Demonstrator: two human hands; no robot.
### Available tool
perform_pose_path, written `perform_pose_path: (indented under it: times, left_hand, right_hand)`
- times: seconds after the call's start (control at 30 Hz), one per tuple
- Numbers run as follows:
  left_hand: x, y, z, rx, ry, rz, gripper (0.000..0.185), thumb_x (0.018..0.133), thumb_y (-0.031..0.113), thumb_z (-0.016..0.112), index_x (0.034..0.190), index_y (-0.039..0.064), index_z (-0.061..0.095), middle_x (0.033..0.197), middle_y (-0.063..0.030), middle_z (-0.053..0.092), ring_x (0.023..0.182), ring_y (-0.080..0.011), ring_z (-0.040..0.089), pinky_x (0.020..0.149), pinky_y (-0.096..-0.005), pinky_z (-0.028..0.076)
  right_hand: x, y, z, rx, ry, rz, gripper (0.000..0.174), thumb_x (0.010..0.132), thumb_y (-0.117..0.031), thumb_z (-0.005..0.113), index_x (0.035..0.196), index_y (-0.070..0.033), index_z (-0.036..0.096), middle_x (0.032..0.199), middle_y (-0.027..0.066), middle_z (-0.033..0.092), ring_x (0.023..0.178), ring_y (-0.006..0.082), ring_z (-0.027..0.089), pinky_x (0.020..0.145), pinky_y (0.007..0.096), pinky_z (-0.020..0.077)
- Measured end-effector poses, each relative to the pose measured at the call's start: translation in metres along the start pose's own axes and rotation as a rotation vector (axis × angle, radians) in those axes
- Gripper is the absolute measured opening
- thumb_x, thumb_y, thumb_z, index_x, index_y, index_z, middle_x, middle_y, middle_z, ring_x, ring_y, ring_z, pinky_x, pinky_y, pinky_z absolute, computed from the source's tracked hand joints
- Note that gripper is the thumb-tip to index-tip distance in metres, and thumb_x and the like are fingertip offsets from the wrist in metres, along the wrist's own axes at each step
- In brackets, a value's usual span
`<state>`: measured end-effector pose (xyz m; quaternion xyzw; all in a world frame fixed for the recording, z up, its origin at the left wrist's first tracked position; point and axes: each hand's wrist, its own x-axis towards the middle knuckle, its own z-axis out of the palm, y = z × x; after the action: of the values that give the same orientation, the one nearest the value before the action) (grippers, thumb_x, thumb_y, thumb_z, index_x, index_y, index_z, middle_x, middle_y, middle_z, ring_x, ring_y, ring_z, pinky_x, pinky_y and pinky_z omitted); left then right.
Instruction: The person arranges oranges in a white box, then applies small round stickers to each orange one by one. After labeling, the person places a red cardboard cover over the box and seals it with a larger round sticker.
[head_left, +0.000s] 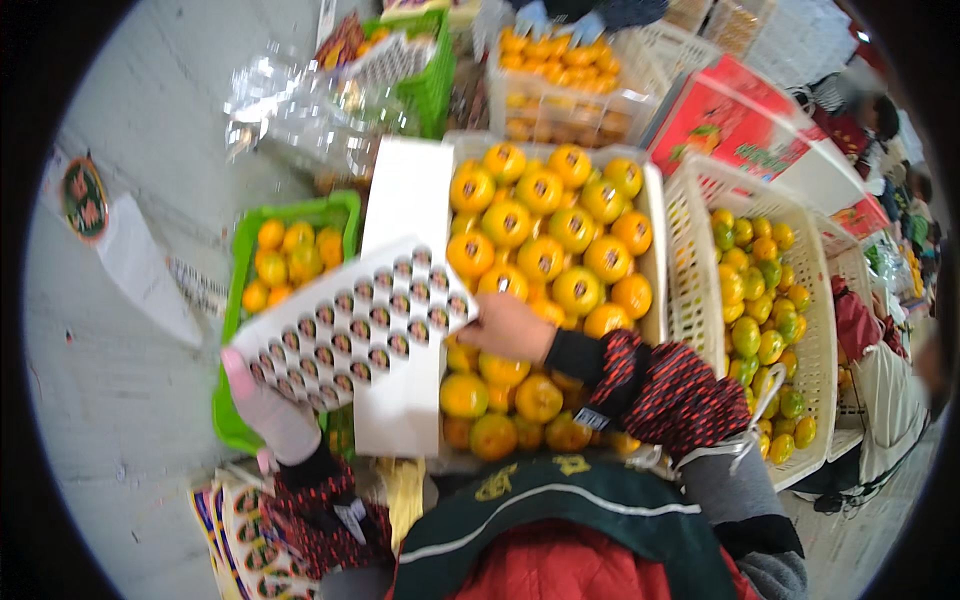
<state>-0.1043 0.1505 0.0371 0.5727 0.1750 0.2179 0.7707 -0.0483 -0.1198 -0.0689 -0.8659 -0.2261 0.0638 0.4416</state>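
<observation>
A white sheet of round fruit stickers (375, 300) slants across the view before me. My left hand (281, 420), in a pale glove with pink fingertips, grips its lower left end. My bare right hand (516, 328) pinches its right corner above the mandarins. Under that hand, orange and greenish-yellow mandarins (540, 259) fill a large white box. Those in the far rows bear small dark stickers on top; on the near ones I see none. The box's white side flap (409, 195) passes partly beneath the sheet.
A green basket (351, 214) of mandarins stands left, partly behind the sheet. To the right is a white perforated crate (694, 315) of greener fruit. Beyond are a clear plastic crate (574, 105) with a person's gloved hands, clear plastic bags (300, 112) and a red carton (735, 120).
</observation>
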Motion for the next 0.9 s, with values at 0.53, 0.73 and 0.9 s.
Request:
perform_pose_path:
  times: [0.53,0.73,0.9]
  left_hand:
    - [-0.013,0.01,0.013,-0.052,-0.17,-0.067,0.073,0.094,0.061,0.049,0.13,-0.003,0.052,0.123,-0.0154,0.062,0.108,-0.0279,0.063,0.095,-0.0416,0.051]
    - [-0.023,0.01,0.042,0.145,-0.204,0.09,0.057,0.091,0.058,0.055,0.096,0.002,0.061,0.085,-0.0042,0.061,0.079,-0.0149,0.058,0.071,-0.0298,0.046]
    - [-0.025,0.007,0.045,0.165,-0.298,0.051,0.057,0.091,0.06,0.058,0.102,0.004,0.058,0.092,-0.0057,0.06,0.084,-0.0176,0.06,0.076,-0.0327,0.049]
  right_hand:
    - [0.008,-0.029,-0.095,0.347,0.323,-0.038,0.035,0.083,-0.022,0.074,0.109,-0.001,0.065,0.086,0.0106,0.065,0.08,0.0191,0.064,0.073,0.0331,0.052]
    - [-0.014,-0.071,-0.11,0.164,-0.125,-0.283,0.057,0.078,-0.036,0.08,0.119,0.0,0.06,0.105,0.0186,0.061,0.103,0.0346,0.06,0.089,0.0408,0.0489]
    - [-0.022,-0.055,-0.107,0.242,-0.045,-0.275,0.067,0.076,-0.032,0.082,0.128,-0.001,0.054,0.103,0.0177,0.062,0.099,0.0337,0.062,0.088,0.0392,0.05]
